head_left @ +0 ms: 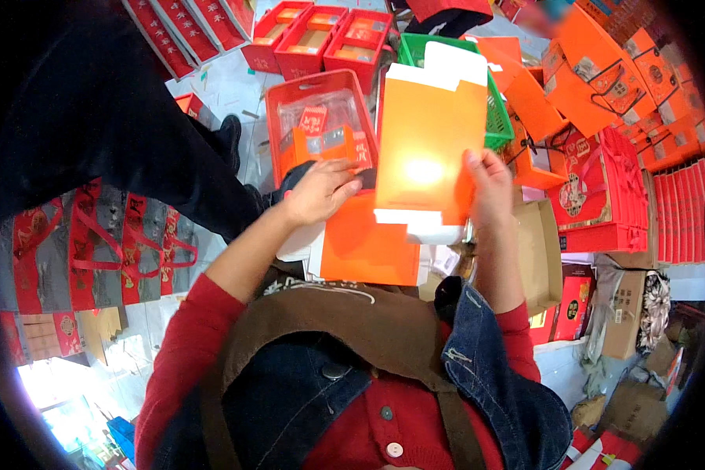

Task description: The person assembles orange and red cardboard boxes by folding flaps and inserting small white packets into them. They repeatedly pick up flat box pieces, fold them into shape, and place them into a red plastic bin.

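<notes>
My right hand (491,188) grips the right edge of a flat orange carton blank (419,141), thumb on its face, holding it raised in front of me. White flaps show along its top and bottom edges, and light glares off its middle. My left hand (321,190) is open to the left of the blank, fingers stretched out and holding nothing. Below both hands, over my lap, lies another orange carton sheet (370,249) with white edges. The raised blank hides part of what lies behind it.
A red plastic basket (321,81) with orange and red boxes stands ahead, a green basket (497,117) behind the blank. Orange gift boxes (595,86) pile up at the right, beside red boxes (623,192). A person's dark-trousered leg (157,125) and red-grey bags (94,247) are at left.
</notes>
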A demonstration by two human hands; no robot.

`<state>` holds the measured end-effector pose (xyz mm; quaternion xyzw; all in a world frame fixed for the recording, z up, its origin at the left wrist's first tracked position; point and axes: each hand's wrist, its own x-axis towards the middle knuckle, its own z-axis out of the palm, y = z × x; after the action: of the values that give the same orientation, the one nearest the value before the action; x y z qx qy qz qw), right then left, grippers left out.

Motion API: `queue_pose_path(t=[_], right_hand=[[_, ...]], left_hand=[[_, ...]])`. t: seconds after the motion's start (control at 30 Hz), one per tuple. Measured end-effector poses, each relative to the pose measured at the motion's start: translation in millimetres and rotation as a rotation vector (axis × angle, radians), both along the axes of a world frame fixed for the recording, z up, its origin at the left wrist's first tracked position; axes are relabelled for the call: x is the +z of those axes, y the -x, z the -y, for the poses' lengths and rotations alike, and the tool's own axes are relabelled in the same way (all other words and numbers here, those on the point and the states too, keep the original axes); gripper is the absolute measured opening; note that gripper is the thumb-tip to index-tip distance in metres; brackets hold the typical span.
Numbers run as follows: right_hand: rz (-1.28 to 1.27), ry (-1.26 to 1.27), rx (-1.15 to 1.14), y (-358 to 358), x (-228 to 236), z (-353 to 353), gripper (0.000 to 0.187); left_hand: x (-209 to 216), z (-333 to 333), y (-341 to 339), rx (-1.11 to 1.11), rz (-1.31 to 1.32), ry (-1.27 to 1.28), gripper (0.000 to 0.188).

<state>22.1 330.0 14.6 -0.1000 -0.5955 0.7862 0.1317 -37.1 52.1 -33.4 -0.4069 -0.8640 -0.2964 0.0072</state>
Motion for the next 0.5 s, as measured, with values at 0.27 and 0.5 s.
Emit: queue_pose_path(t=[0.27,0.5], right_hand=[[-0.345,-0.940,-0.292,11,-4,96,0.020],[-0.535,-1.360,0.307,48,92,130,0.033]], left_hand=[[41,9,-25,0.210,1.073,-0.893,0.027],[52,45,-23,0.174,0.774,-0.519,0.029]])
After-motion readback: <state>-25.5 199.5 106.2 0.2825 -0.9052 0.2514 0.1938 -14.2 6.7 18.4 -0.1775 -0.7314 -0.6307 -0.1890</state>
